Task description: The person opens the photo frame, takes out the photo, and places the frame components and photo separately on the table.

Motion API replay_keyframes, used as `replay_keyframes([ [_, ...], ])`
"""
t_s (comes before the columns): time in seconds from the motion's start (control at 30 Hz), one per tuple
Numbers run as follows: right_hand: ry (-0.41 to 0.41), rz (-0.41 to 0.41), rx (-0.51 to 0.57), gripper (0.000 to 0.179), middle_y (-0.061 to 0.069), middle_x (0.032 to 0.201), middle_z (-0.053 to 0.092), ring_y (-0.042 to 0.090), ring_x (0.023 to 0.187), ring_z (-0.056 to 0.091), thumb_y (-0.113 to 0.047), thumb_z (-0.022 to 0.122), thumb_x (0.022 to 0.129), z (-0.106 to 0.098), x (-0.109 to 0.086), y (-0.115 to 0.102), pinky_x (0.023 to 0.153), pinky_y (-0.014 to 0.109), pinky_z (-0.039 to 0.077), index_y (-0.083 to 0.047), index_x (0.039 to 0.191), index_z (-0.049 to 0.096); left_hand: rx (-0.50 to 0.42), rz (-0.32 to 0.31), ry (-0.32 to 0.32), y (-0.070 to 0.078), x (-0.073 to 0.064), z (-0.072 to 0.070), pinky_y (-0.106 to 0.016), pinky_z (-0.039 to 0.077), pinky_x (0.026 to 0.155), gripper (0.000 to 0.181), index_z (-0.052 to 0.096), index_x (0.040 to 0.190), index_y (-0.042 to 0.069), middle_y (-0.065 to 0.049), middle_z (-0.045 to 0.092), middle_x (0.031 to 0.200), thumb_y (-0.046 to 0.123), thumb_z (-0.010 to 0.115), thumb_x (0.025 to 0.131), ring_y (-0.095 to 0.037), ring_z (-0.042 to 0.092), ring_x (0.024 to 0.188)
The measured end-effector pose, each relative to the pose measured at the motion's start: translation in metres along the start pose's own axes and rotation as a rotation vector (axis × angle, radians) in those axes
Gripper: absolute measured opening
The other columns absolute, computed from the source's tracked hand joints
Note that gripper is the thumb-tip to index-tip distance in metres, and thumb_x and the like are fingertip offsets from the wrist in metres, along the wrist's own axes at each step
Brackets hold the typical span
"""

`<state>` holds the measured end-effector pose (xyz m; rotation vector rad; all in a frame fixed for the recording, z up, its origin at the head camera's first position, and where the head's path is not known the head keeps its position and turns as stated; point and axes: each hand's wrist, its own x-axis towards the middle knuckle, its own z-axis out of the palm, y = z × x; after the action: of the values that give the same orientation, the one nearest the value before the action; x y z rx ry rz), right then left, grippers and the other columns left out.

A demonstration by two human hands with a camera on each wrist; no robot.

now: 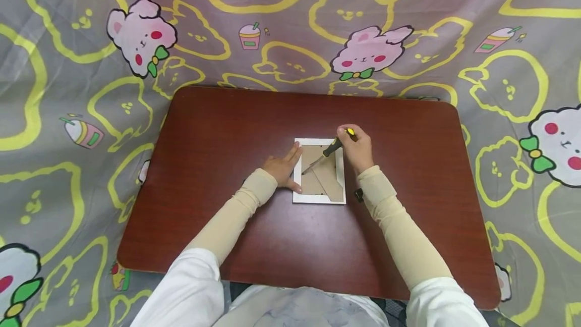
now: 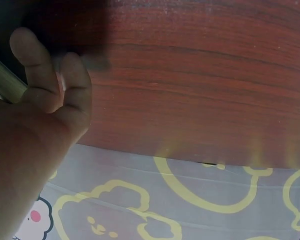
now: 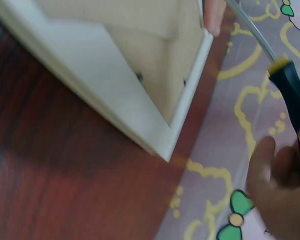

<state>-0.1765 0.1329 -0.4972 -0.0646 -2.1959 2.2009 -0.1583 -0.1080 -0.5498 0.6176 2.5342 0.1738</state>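
Observation:
A white picture frame (image 1: 319,199) lies back side up on the table, its tan backing board (image 1: 313,185) showing with a stand flap across it. My left hand (image 1: 282,169) rests on the frame's left edge, fingers and thumb spread. My right hand (image 1: 358,149) grips the black and yellow handle of a screwdriver (image 1: 332,147), seen closer in the right wrist view with its handle (image 3: 289,85) above the curled fingers. The screwdriver slants down to the left, its tip by the board's left edge. Small dark tabs (image 3: 139,77) sit along the frame's inner edge.
The dark red wooden table (image 1: 218,140) has rounded corners. A small black object (image 1: 359,195) lies beside the right wrist. Grey cloth (image 1: 290,24) printed with cartoon animals hangs behind and around the table.

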Motion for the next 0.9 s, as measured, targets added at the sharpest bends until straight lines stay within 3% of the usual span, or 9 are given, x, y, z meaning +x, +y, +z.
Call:
replay_keyframes([
  [0.07, -0.015, 0.016, 0.109, 0.029, 0.012, 0.089, 0.065, 0.021, 0.084, 0.067, -0.01, 0.057, 0.103, 0.005, 0.004, 0.003, 0.083, 0.033, 0.055, 0.018, 0.113, 0.053, 0.003, -0.004, -0.001, 0.001, 0.001, 0.0, -0.062, 0.029, 0.11, 0.143, -0.013, 0.162, 0.018, -0.001, -0.02, 0.166, 0.075, 0.076, 0.064, -0.041, 0.054, 0.127],
  [0.17, -0.069, 0.052, 0.193, 0.02, 0.017, 0.086, 0.06, 0.028, 0.078, 0.067, -0.011, 0.05, 0.107, 0.008, 0.008, 0.005, 0.081, 0.043, 0.057, 0.008, 0.104, 0.048, 0.009, -0.009, -0.008, -0.001, 0.005, 0.004, -0.063, 0.028, 0.11, 0.144, -0.015, 0.161, 0.02, 0.0, -0.021, 0.165, 0.077, 0.075, 0.064, -0.041, 0.053, 0.129],
  [0.27, -0.111, 0.055, 0.151, 0.012, 0.015, 0.082, 0.056, 0.025, 0.069, 0.064, -0.013, 0.051, 0.106, 0.009, 0.013, 0.005, 0.072, 0.039, 0.058, -0.003, 0.099, 0.049, 0.003, -0.005, -0.01, -0.003, 0.007, 0.006, -0.064, 0.028, 0.11, 0.145, -0.015, 0.161, 0.02, 0.0, -0.021, 0.165, 0.077, 0.075, 0.063, -0.042, 0.053, 0.128],
  [0.4, -0.193, 0.05, 0.119, 0.009, 0.017, 0.081, 0.054, 0.025, 0.066, 0.06, -0.009, 0.051, 0.105, 0.007, 0.018, 0.003, 0.065, 0.034, 0.057, -0.004, 0.099, 0.048, 0.0, -0.007, -0.016, -0.004, 0.008, 0.006, -0.065, 0.027, 0.11, 0.145, -0.016, 0.161, 0.02, 0.0, -0.022, 0.165, 0.077, 0.075, 0.063, -0.042, 0.052, 0.129],
  [0.73, -0.34, 0.094, 0.136, 0.006, 0.014, 0.081, 0.053, 0.025, 0.067, 0.056, -0.003, 0.046, 0.106, 0.002, 0.021, 0.001, 0.068, 0.043, 0.056, -0.002, 0.1, 0.046, -0.013, -0.011, -0.011, -0.003, 0.01, 0.007, -0.065, 0.026, 0.111, 0.145, -0.016, 0.161, 0.021, 0.002, -0.023, 0.164, 0.076, 0.077, 0.064, -0.042, 0.052, 0.129],
  [0.9, -0.371, 0.094, 0.125, 0.005, 0.016, 0.084, 0.052, 0.027, 0.07, 0.056, -0.003, 0.047, 0.106, 0.003, 0.021, 0.003, 0.068, 0.039, 0.056, -0.002, 0.101, 0.046, -0.027, -0.024, -0.018, -0.003, 0.007, 0.005, -0.063, 0.024, 0.112, 0.144, -0.016, 0.161, 0.022, 0.002, -0.022, 0.165, 0.074, 0.078, 0.064, -0.04, 0.05, 0.132],
])
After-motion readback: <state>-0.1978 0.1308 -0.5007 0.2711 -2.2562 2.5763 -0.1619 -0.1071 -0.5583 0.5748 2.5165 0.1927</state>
